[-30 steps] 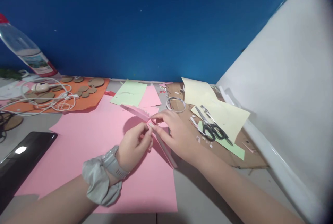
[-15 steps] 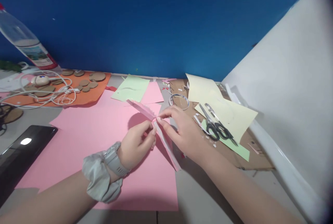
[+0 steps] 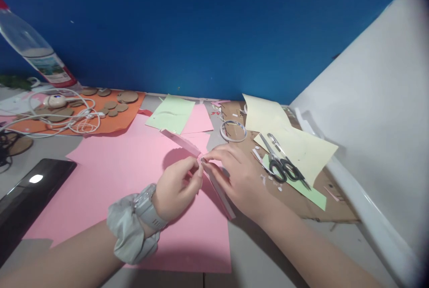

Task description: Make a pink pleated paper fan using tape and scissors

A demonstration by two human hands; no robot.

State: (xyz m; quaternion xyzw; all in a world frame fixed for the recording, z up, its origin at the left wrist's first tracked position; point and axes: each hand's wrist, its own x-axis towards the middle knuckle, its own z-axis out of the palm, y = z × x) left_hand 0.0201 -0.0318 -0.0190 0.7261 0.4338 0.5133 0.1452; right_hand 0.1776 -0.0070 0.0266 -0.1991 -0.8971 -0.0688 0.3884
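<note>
A folded strip of pink paper (image 3: 182,143) is held in the air above a large pink paper sheet (image 3: 127,181). Its two arms meet in a bend between my hands, one arm pointing up-left, the other down-right. My left hand (image 3: 179,181), with a grey watch and a scrunchie at the wrist, pinches the strip at the bend from the left. From the right, the thumb and forefinger of my right hand (image 3: 236,174) pinch the same spot. Fingertips partly hide the bend, and a small dark spot shows there that I cannot make out.
To the right lie black-handled scissors (image 3: 281,169), a cutter knife (image 3: 276,143), cream paper (image 3: 301,149) and a tape roll (image 3: 233,139) on cardboard. A black phone-like slab (image 3: 36,194), tangled white cable (image 3: 83,123), cardboard discs (image 3: 115,108) and a bottle (image 3: 48,64) stand left.
My right fingertips have shifted slightly at the strip's bend, and the strip's upper arm has turned a little. The whole view has moved slightly. Both hands keep their hold.
</note>
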